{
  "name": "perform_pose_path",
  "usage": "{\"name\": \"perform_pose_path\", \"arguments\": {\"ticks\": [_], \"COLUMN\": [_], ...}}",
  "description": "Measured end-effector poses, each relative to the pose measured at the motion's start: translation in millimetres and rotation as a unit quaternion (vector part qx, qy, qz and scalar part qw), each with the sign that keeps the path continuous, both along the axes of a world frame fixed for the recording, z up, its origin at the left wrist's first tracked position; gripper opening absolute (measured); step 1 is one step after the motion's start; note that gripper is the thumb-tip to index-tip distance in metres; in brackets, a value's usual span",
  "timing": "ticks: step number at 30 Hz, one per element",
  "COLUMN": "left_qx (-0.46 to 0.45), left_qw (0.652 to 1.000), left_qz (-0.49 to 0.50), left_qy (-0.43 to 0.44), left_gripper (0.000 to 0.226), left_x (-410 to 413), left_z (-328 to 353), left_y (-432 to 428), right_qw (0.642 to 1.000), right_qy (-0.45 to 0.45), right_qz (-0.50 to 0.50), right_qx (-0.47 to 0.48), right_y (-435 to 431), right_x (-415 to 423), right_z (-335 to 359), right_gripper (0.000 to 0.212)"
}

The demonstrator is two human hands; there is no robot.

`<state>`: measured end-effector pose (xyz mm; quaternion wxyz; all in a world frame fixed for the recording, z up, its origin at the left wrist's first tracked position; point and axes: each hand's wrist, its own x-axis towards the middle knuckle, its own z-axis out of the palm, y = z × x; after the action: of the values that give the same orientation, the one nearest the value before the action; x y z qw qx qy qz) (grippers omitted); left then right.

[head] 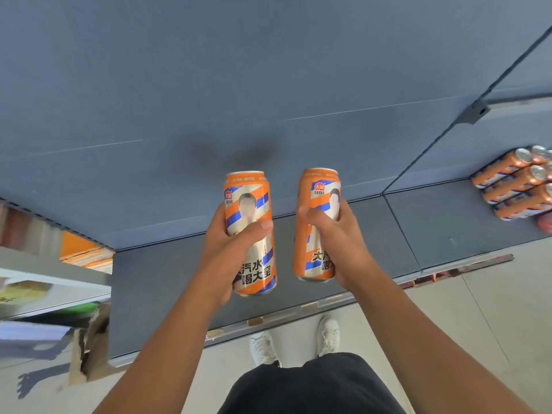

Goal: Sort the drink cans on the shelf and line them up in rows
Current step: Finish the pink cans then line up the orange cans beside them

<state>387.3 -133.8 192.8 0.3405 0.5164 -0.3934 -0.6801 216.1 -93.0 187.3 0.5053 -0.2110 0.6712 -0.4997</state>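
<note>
My left hand (230,249) grips a tall orange, silver and blue drink can (249,201), held upright above the grey shelf board (158,282). A second can of the same kind (313,234) stands upright in the grip of my right hand (343,243), a hand's width to the right of the first. Both cans hang in front of the shelf's blue back panel (239,85). At the far right, several matching orange cans (513,183) stand in rows on the neighbouring shelf section.
A torn cardboard box (89,345) stands on the floor at the lower left, beside a blurred shelf end with orange packaging (86,252). A price rail (298,312) runs along the shelf's front edge. My white shoes (298,339) are on the pale floor below.
</note>
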Motion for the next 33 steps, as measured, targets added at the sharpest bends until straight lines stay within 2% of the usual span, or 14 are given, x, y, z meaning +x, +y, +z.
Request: {"name": "perform_pose_path", "arguments": {"ticks": [2, 7, 12, 16, 21, 26, 33], "left_qx": [-0.009, -0.036, -0.067, -0.090, -0.109, -0.120, -0.126], "left_qw": [1.000, 0.998, 0.992, 0.986, 0.977, 0.963, 0.932], "left_qz": [-0.012, -0.051, -0.108, -0.141, -0.181, -0.241, -0.336], "left_qy": [0.000, -0.002, -0.008, -0.007, 0.009, 0.031, 0.042], "left_gripper": [0.040, 0.036, 0.048, 0.032, 0.030, 0.047, 0.047], "left_x": [-11, -44, -96, -158, -247, -341, -445], "left_z": [4, 18, 33, 37, 46, 54, 55], "left_y": [3, 13, 29, 52, 95, 143, 199], "right_qw": [0.999, 0.994, 0.988, 0.981, 0.969, 0.954, 0.920], "right_qy": [0.040, 0.065, 0.073, 0.084, 0.097, 0.119, 0.131], "right_qz": [-0.020, -0.065, -0.114, -0.154, -0.208, -0.262, -0.361], "right_qx": [-0.014, -0.051, -0.074, -0.081, -0.092, -0.090, -0.077], "right_y": [4, 19, 48, 87, 149, 218, 294], "right_x": [-9, -38, -82, -132, -206, -282, -359], "right_z": [8, 28, 40, 47, 57, 61, 62], "right_gripper": [0.038, 0.038, 0.033, 0.034, 0.035, 0.037, 0.038]}}
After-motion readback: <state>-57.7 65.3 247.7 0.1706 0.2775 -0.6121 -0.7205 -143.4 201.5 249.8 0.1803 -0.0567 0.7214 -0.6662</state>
